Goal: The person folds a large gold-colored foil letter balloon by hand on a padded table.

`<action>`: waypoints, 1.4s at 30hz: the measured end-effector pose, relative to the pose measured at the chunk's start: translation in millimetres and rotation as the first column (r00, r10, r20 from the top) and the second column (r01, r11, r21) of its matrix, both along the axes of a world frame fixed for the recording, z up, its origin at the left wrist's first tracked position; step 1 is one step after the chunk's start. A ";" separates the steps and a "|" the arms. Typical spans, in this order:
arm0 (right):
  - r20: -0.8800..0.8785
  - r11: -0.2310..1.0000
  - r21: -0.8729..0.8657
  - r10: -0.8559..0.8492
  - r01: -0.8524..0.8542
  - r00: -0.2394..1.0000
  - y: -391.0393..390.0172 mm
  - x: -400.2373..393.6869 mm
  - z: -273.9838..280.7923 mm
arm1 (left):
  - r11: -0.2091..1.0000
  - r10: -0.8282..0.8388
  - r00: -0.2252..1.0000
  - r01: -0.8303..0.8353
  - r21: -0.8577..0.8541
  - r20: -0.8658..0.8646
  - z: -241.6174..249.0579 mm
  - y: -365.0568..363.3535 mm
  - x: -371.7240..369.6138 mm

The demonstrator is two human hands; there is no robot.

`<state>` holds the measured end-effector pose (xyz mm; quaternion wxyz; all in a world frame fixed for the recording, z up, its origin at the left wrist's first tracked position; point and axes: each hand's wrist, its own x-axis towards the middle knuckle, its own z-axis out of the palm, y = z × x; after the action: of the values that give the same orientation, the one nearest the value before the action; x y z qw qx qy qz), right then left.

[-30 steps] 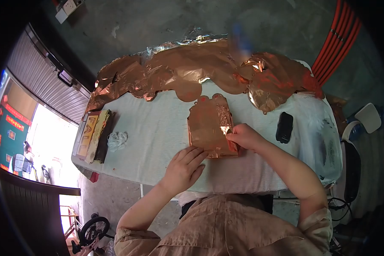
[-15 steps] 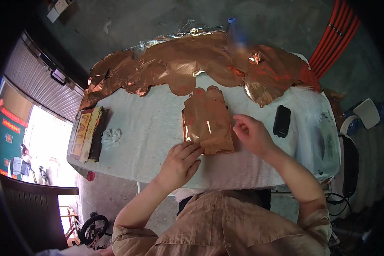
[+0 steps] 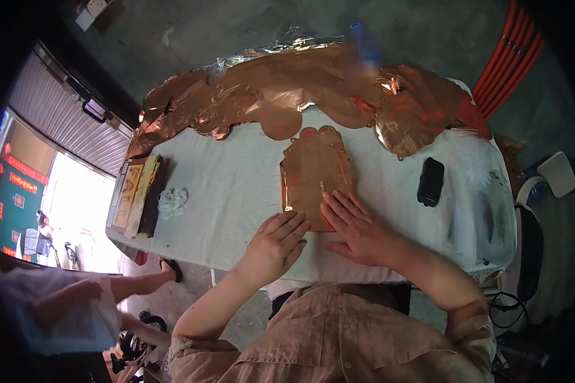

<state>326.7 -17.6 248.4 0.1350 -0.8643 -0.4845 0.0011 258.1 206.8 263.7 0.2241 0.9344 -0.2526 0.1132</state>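
A folded copper-coloured foil balloon (image 3: 315, 156) lies flat on the white cloth-covered table (image 3: 230, 182), its scalloped top edge pointing away from me. My left hand (image 3: 277, 241) rests at its lower left corner, fingers stretched out side by side and touching the foil's edge. Across the lower right part, my right hand (image 3: 354, 231) lies flat with its fingers spread on the foil, the thumb toward me. Neither hand grips anything. Part of the foil's lower edge is hidden under the hands.
More copper foil balloons (image 3: 259, 96) spread along the far edge. To the right lies a black oblong object (image 3: 430, 182); at left are a white tangled bundle (image 3: 172, 203) and a stack of boxes or books (image 3: 137, 196). Another person (image 3: 76, 306) is at lower left.
My right hand has come down from beside the foil balloon and now lies flat on it. My left hand stays at the lower left corner. Another person has come into view at lower left.
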 end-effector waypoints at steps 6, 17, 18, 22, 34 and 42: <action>-0.015 0.999 -0.042 0.012 -0.013 1.000 -0.9 0.6 1.9 | 0.985 0.117 0.992 -0.122 -0.125 -0.046 3.1 39.5 18.4; 0.022 1.000 -0.022 0.015 -0.015 1.000 -1.6 -0.7 2.0 | 0.994 -0.110 0.994 0.111 0.023 -0.026 -3.4 53.6 41.6; 0.027 1.000 -0.022 0.016 -0.016 1.000 -1.3 -0.7 2.4 | 0.991 -0.129 0.991 0.130 0.023 -0.038 -2.4 53.5 42.5; 0.011 1.000 -0.008 0.017 -0.017 1.000 -0.5 -0.7 2.1 | 0.984 -0.171 0.985 0.173 0.037 -0.036 -0.8 52.7 47.6; -0.023 1.000 0.002 0.014 -0.014 1.000 -0.2 -0.5 0.4 | 0.970 -0.226 0.972 0.218 -0.106 -0.067 -6.0 49.2 68.9; -0.031 1.000 0.012 0.012 -0.011 0.999 0.2 0.1 1.7 | 0.964 -0.264 0.964 0.265 -0.040 0.011 -10.4 46.0 72.1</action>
<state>326.8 -17.4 250.2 0.1473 -0.8606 -0.4873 0.0124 330.3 252.8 253.3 0.2555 0.8872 -0.3733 0.0901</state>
